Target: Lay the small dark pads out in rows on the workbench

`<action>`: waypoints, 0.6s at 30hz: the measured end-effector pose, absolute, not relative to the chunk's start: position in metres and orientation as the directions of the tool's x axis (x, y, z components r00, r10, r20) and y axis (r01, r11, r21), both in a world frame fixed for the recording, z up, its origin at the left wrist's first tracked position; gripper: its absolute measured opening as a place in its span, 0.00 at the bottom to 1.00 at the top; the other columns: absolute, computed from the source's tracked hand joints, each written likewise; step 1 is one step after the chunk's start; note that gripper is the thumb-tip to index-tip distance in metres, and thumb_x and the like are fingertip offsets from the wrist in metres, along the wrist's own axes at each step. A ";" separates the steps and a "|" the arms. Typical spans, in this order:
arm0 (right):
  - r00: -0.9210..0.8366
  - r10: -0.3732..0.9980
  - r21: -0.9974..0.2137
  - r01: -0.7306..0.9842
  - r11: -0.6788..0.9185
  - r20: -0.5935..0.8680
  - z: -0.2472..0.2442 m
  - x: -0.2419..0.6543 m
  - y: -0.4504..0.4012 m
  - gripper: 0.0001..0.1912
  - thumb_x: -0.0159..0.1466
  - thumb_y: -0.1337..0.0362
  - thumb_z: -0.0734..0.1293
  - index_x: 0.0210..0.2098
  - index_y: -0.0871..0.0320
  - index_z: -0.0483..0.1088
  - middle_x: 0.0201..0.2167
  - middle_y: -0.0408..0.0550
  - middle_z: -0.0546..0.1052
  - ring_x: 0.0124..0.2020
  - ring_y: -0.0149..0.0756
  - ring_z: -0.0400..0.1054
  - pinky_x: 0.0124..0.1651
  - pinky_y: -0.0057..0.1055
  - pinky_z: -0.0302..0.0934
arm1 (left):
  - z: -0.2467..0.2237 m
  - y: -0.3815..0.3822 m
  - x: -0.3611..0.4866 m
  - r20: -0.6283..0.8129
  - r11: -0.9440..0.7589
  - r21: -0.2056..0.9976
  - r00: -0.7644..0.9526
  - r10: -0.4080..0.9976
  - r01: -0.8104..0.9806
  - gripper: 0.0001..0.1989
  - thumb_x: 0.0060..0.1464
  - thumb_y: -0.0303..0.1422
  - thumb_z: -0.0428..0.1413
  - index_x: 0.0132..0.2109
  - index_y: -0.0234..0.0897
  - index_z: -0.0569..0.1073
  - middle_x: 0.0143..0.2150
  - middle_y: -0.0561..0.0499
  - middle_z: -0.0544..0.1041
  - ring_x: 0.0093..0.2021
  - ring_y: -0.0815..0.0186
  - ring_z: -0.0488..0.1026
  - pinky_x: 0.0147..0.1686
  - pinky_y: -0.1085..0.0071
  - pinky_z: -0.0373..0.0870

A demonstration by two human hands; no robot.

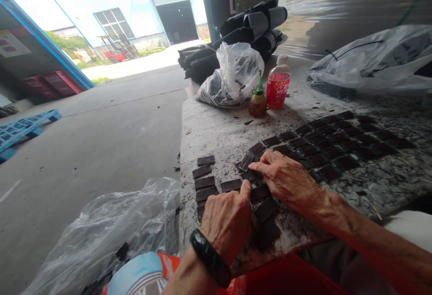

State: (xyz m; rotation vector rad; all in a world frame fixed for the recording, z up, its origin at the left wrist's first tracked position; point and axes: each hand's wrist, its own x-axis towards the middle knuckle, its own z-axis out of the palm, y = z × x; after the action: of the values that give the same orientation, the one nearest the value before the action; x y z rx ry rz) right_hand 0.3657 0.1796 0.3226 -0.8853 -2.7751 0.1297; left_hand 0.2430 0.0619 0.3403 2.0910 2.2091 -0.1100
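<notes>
Dark rectangular pieces [204, 182] lie in a short column at the left edge of the speckled table [216, 126]. Many more form overlapping rows [324, 144] toward the right. My left hand [227, 214], with a black wristband, rests over the pieces near the front edge; its index finger points at a dark piece [231, 185] and the other fingers are curled under, out of sight. My right hand [286, 175] is just right of it, its fingertips bent down at a small piece with a pale border [246, 161]. Whether that piece is gripped is unclear.
At the table's back stand a green-tipped bottle [258, 102], a red drink bottle [278, 83], a plastic bag [232, 76] and black rolls [253, 24]. Another clear bag [374, 61] lies back right. Plastic sheeting [135, 214] hangs beside the table's left edge.
</notes>
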 end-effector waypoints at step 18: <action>-0.922 0.375 0.041 0.380 0.924 0.095 0.353 0.343 0.216 0.09 0.64 0.70 0.63 0.44 0.59 0.67 0.36 0.44 0.70 0.37 0.35 0.66 0.39 0.36 0.64 | 0.342 0.062 0.245 -0.130 0.064 0.058 -0.057 0.990 0.996 0.25 0.53 0.25 0.46 0.59 0.32 0.60 0.29 0.50 0.76 0.29 0.55 0.75 0.22 0.64 0.62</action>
State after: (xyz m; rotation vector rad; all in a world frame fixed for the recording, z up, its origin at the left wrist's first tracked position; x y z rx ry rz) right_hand 0.3434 0.2161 0.3528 -0.5888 -2.9971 -0.0898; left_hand 0.2445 0.0616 0.3422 2.0601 2.1895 -0.0711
